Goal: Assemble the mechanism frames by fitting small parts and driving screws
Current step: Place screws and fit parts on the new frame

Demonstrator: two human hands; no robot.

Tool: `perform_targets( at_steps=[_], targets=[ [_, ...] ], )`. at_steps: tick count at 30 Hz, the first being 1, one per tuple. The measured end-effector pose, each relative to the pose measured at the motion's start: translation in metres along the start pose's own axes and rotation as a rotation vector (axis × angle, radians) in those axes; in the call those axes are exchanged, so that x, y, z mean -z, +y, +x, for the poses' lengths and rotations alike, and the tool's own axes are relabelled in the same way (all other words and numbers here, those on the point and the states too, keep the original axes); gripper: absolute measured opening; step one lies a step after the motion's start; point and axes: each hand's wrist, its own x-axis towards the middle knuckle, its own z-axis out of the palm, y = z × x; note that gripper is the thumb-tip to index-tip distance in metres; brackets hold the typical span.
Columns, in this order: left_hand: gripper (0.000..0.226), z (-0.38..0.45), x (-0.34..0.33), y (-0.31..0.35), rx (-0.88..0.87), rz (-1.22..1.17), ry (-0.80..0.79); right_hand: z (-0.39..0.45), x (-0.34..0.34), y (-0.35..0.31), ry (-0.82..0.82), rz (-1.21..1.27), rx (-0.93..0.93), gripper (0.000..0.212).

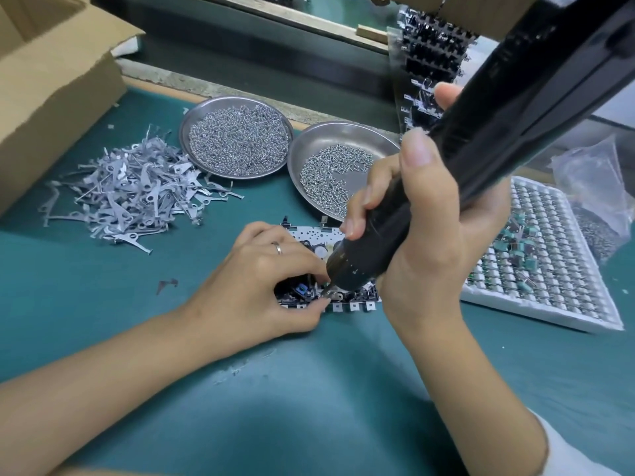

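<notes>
On frame [343,300], right hand [426,214] grips screwdriver [481,146].

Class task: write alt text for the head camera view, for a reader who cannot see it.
A right hand grips a black electric screwdriver, its tip on a mechanism frame that the left hand steadies on a green mat. Behind lie two metal dishes of screws and a pile of metal levers.
</notes>
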Motion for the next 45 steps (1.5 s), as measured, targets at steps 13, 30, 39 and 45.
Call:
perform_targets(
  at_steps=[13, 30, 39, 45],
  targets=[
    [0.014, 0.0, 0.001, 0.0, 0.016, 0.003, -0.013, -0.002, 0.0, 0.003, -0.016, -0.014, 0.035, 0.015],
    [0.018, -0.001, 0.0, 0.003, 0.052, 0.025, 0.002, 0.011, 0.009, -0.001, 0.029, -0.019, 0.094, 0.028],
    [0.019, -0.002, 0.0, 0.006, 0.061, 0.067, -0.01, 0.011, 0.013, 0.005, 0.01, -0.064, -0.052, 0.026],
    [0.021, -0.002, 0.002, 0.008, 0.051, 0.052, 0.003, 0.003, 0.038, 0.005, -0.004, -0.23, 0.121, 0.038]
  ],
)
